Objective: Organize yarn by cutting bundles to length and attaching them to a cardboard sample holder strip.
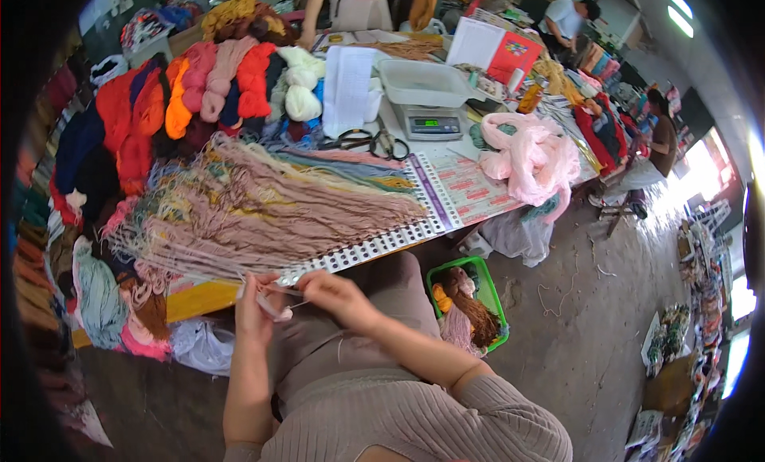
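Note:
At the table's near edge, my left hand [253, 312] is closed on a small bundle of pale pink yarn [276, 311]. Just to its right, my right hand [341, 299] pinches a strand of the same pale yarn, with the fingers pressed together. Strands run from my hands toward the left end of a wide spread of dusty-pink yarn [311, 193] on the table. The right ends of that spread lie along a white strip with rows of dark holes [351, 253]. Blue, yellow and pink strands [351, 169] lie along its far side.
Colourful skeins [151, 103] pile up at the left and back. Scissors [389, 146], a digital scale [431, 124] with a plastic tub [426, 81], and a pale pink skein [532, 158] sit beyond. A green basket [500, 307] of yarn stands on the floor. Other people work farther off.

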A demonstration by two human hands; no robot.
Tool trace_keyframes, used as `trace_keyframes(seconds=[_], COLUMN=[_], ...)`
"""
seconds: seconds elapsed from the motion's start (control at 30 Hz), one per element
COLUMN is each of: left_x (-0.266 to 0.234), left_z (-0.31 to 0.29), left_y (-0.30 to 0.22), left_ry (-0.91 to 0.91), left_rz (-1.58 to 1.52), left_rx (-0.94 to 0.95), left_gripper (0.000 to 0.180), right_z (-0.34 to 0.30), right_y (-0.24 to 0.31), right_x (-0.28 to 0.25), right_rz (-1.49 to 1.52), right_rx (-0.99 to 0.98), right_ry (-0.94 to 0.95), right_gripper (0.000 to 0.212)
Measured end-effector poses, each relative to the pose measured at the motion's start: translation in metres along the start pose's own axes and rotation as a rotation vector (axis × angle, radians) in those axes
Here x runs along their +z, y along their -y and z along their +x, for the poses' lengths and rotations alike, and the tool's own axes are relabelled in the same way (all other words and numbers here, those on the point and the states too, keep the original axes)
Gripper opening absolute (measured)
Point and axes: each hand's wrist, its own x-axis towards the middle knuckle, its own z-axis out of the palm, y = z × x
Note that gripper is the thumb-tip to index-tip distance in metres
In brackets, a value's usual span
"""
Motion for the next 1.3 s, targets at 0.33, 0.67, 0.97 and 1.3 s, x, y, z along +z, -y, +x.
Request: trace_keyframes(seconds=[0.33,0.67,0.97,1.3], left_x=[-0.092,0.031,0.048,0.054], left_z=[-0.056,0.02,0.052,0.081], left_y=[-0.148,0.002,0.025,0.04], left_ry=[0.068,0.196,0.172,0.183], left_rz=[-0.372,0.014,0.133,0.729], left_rx=[0.497,-0.36,-0.513,-0.24], left_gripper=[0.048,0.046,0.034,0.014], right_z=[-0.142,0.032,0.055,0.065], right_y=[0.131,0.007,-0.029,-0.015], right_x=[-0.27,-0.085,-0.09,-0.09], right_rz=[0.248,-0.501,-0.75,-0.452], right_rx=[-0.818,0.042,0.153,0.274], right_ry=[-0.87,-0.174,-0.217,-0.084], right_gripper=[0.013,0.011,0.018,0.015])
